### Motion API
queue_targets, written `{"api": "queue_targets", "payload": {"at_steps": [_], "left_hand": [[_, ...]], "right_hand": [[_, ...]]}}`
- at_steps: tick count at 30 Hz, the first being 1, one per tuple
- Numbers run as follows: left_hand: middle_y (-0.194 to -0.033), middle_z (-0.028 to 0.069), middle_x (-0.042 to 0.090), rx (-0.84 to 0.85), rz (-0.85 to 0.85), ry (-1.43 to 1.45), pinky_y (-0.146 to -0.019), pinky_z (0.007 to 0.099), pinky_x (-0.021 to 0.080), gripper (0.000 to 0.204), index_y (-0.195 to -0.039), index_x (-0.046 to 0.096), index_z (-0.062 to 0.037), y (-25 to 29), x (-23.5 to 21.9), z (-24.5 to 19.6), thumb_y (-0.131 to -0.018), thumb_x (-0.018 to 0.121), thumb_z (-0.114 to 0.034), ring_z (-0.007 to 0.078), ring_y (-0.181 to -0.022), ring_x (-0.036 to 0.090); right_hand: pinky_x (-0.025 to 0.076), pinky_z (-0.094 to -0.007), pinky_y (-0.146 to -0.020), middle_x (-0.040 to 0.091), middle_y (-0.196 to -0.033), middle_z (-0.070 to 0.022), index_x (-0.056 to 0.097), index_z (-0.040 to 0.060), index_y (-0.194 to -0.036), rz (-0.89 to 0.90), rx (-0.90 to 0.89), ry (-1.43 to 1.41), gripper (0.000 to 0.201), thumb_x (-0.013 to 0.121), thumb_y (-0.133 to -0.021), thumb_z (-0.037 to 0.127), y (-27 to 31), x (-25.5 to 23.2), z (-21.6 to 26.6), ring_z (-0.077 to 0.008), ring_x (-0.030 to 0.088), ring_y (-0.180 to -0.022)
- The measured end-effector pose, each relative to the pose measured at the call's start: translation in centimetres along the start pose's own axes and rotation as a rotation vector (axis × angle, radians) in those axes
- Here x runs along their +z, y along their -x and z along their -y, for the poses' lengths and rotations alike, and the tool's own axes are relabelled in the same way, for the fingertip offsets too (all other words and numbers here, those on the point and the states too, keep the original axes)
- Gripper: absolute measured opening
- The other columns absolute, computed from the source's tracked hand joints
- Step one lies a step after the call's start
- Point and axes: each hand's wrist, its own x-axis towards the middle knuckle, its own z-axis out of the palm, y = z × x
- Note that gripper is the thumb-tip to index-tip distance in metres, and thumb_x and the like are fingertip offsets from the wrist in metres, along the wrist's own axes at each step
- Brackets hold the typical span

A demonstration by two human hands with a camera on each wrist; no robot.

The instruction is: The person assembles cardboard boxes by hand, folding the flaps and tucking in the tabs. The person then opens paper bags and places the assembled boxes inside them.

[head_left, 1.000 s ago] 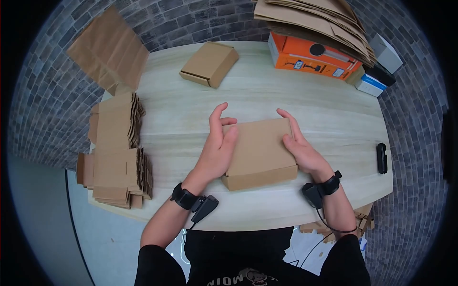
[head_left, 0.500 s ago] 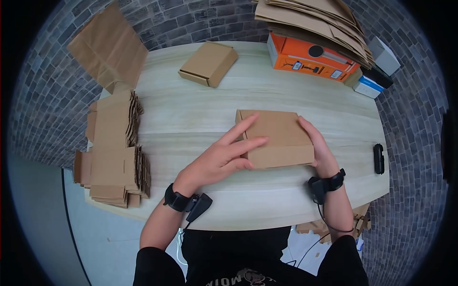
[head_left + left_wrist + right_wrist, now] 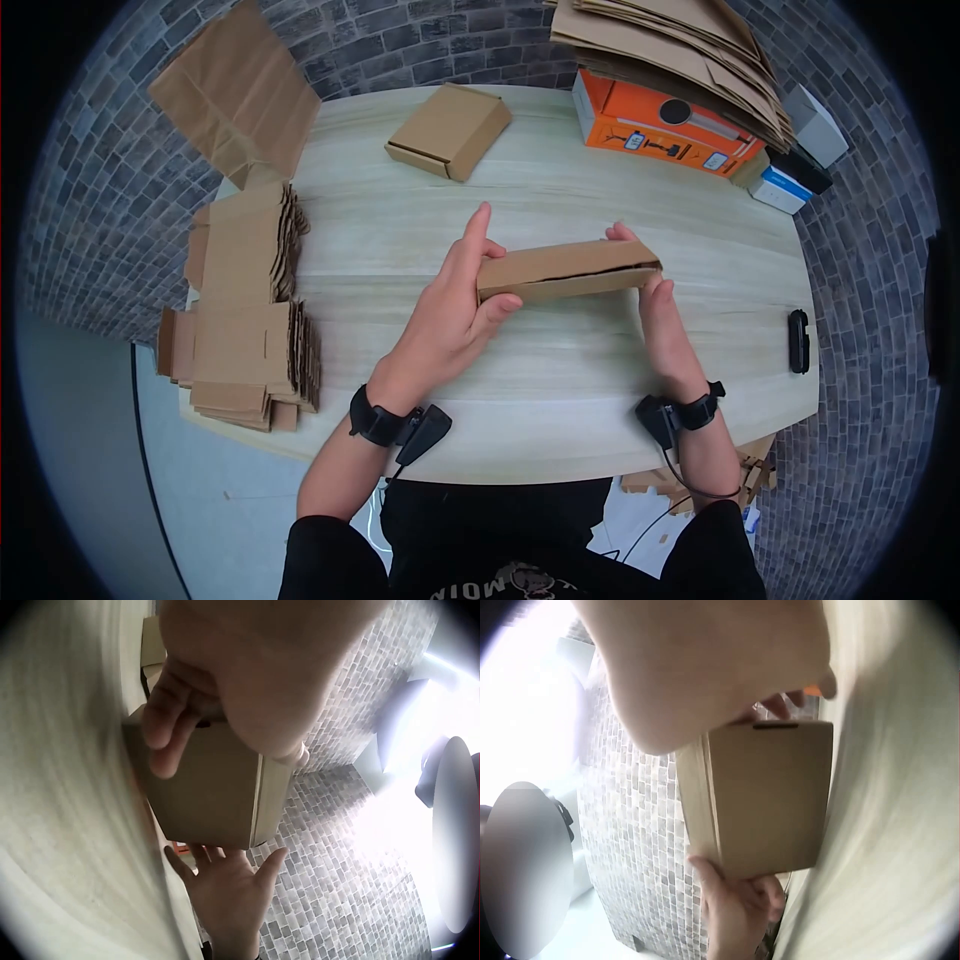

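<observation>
A small closed cardboard box [image 3: 565, 270] is tipped up in front of the torso, a narrow side facing the head camera and a gap showing along its lid seam. My left hand [image 3: 440, 322] grips its left end, thumb on the near side and fingers at the far side. At the other end my right hand [image 3: 672, 335] holds it, thumb near the corner and fingertips showing behind. In the left wrist view, a broad flat face of the box [image 3: 202, 791] is visible. The right wrist view shows a broad face [image 3: 769, 799] with a slot, its lower edge close over the table.
Another closed cardboard box [image 3: 450, 130] sits at the back of the table [image 3: 400, 220]. Stacked flat cardboard blanks [image 3: 240, 330] lie at left, beside a brown paper bag [image 3: 240, 95]. Orange boxes [image 3: 660, 125] under folded cardboard stand back right; a black object [image 3: 798, 340] lies right.
The box has swung from lid-up to tipped on edge, after shifting right and then back slightly left. My left hand moved from its top to its left end; the right stayed on the right end.
</observation>
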Motion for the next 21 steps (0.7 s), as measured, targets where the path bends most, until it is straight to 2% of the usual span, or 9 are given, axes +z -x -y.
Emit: {"api": "queue_targets", "payload": {"at_steps": [2,4,5,7,10,14,16,19,21], "left_hand": [[-0.121,0.0116,0.052,0.059,0.005,-0.084,-0.054,0.0267,0.05,0.082,-0.157,0.012,-0.0089,0.0,0.3,0.1,-0.098,0.053,-0.049,0.013,-0.076,0.057],[-0.12,0.0105,0.052,-0.005,-0.026,-0.051,-0.053,0.0244,0.049,0.068,-0.156,0.015,-0.0092,0.0,0.7,-0.6,-0.1,0.051,-0.025,0.0114,-0.075,0.055],[-0.12,0.0105,0.052,-0.005,-0.024,-0.05,-0.053,0.0244,0.049,0.068,-0.156,0.015,-0.0092,0.0,0.8,-0.6,-0.1,0.051,-0.025,0.0114,-0.075,0.055],[-0.123,0.0104,0.052,-0.05,-0.06,0.011,-0.054,0.0226,0.05,0.068,-0.155,0.019,-0.0095,-0.1,1.0,-0.6,-0.094,0.047,-0.005,0.0113,-0.076,0.056],[-0.127,0.0101,0.053,-0.041,-0.108,0.134,-0.05,0.0201,0.048,0.07,-0.154,0.021,-0.0103,0.0,1.6,-0.3,-0.091,0.049,0.001,0.01,-0.074,0.057],[-0.131,0.0138,0.051,-0.162,-0.129,0.246,-0.067,0.0275,0.054,0.07,-0.154,0.02,-0.0074,-0.1,1.6,-1.1,-0.092,0.051,-0.003,0.018,-0.089,0.06],[-0.134,0.0187,0.047,0.227,-0.137,-0.327,-0.092,0.0371,0.049,0.072,-0.155,0.013,-0.0041,-0.6,1.6,0.2,-0.095,0.052,-0.008,0.0284,-0.109,0.056],[-0.136,0.0231,0.042,-0.023,-0.044,-0.122,-0.108,0.0424,0.036,0.076,-0.155,0.005,-0.0015,-0.1,2.2,-0.7,-0.097,0.052,-0.012,0.0355,-0.125,0.045],[-0.137,0.0227,0.041,0.027,-0.043,-0.183,-0.101,0.0407,0.041,0.075,-0.156,0.003,-0.0035,0.0,1.9,-0.4,-0.098,0.05,-0.011,0.0331,-0.118,0.05]], "right_hand": [[0.026,-0.0356,-0.114,0.043,-0.144,-0.0122,0.029,0.0049,-0.151,0.029,0.112,-0.049,0.06,0.036,-0.105,0.043,-0.3,0.4,1.6,-0.0218,0.039,-0.131],[0.027,-0.0347,-0.113,0.043,-0.144,-0.0121,0.029,0.0049,-0.15,-0.006,0.088,-0.125,0.055,0.041,-0.104,0.033,-0.1,1.2,1.1,-0.0203,0.04,-0.131],[0.029,-0.0339,-0.111,0.043,-0.144,-0.012,0.03,0.0049,-0.149,-0.041,0.063,-0.205,0.052,0.045,-0.103,0.024,0.0,1.5,0.8,-0.0189,0.041,-0.13],[0.03,-0.0334,-0.111,0.043,-0.145,-0.0122,0.026,0.0057,-0.151,-0.073,0.085,-0.256,0.053,0.045,-0.103,0.021,0.1,1.8,0.6,-0.0185,0.042,-0.129],[0.033,-0.0327,-0.109,0.043,-0.146,-0.0129,0.018,0.0084,-0.153,-0.183,0.11,-0.37,0.058,0.046,-0.104,0.017,0.0,2.4,0.3,-0.0184,0.045,-0.126],[0.038,-0.0333,-0.106,0.044,-0.147,-0.0154,0.005,0.0143,-0.155,-0.387,0.019,-0.499,0.068,0.049,-0.104,0.017,-0.8,3.1,0.7,-0.019,0.048,-0.124],[0.039,-0.034,-0.105,0.046,-0.145,-0.0165,0.006,0.0149,-0.155,-0.4,0.01,-0.514,0.067,0.05,-0.103,0.016,-0.9,3.3,0.9,-0.0193,0.049,-0.124],[0.04,-0.0353,-0.105,0.05,-0.141,-0.0184,0.012,0.0145,-0.152,-0.377,-0.021,-0.47,0.062,0.05,-0.103,0.015,-0.8,2.9,-0.1,-0.0203,0.05,-0.124],[0.04,-0.0358,-0.105,0.052,-0.139,-0.0192,0.016,0.0136,-0.15,-0.338,-0.044,-0.413,0.057,0.049,-0.103,0.014,-0.7,2.8,-0.4,-0.021,0.051,-0.125]]}}
